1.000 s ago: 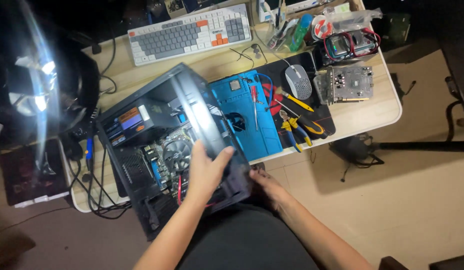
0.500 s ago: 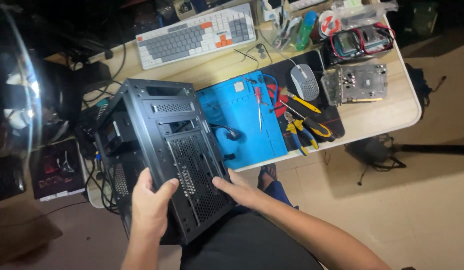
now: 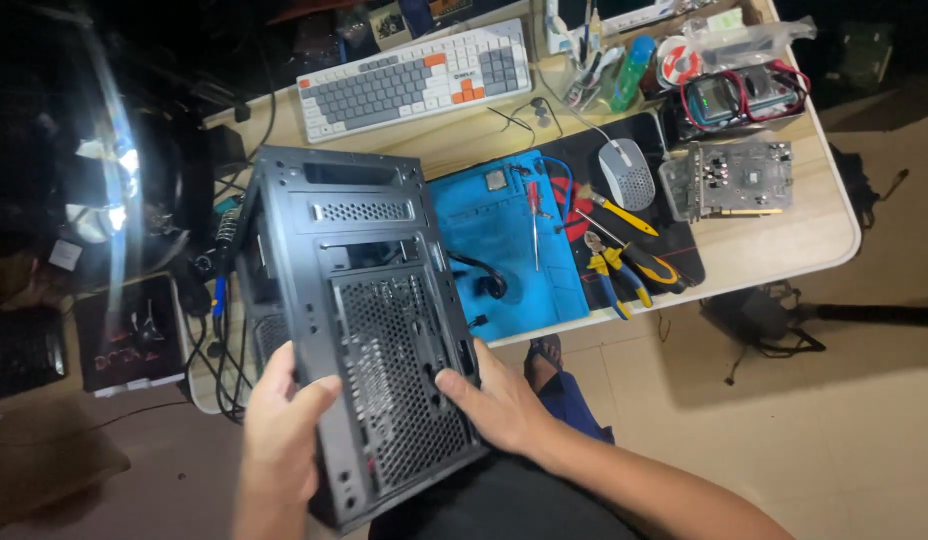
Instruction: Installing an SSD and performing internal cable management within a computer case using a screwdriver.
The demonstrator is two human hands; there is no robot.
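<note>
On my surface (image 3: 784,240): white/grey keyboard (image 3: 414,75) w/ orange keys at back, blue mat (image 3: 504,250) in front, grey mouse (image 3: 626,172) beside it. Pliers (image 3: 624,270) & screwdriver (image 3: 534,215) near mat's right edge. Circuit board (image 3: 729,178) far right, multimeter (image 3: 729,95) behind it.

The black computer case (image 3: 369,330), gripped by the left hand (image 3: 284,430) and the right hand (image 3: 494,400), blocks the near left of the desk (image 3: 784,235), with cables (image 3: 219,340) hanging just left of it. To its right the blue mat (image 3: 504,250) lies mostly bare, though a screwdriver (image 3: 533,215) crosses it and pliers (image 3: 629,265) lie just beyond. The far edge is crowded by the keyboard (image 3: 414,78), mouse (image 3: 625,172) and circuit board (image 3: 729,180); the floor (image 3: 834,420) at near right is open.
</note>
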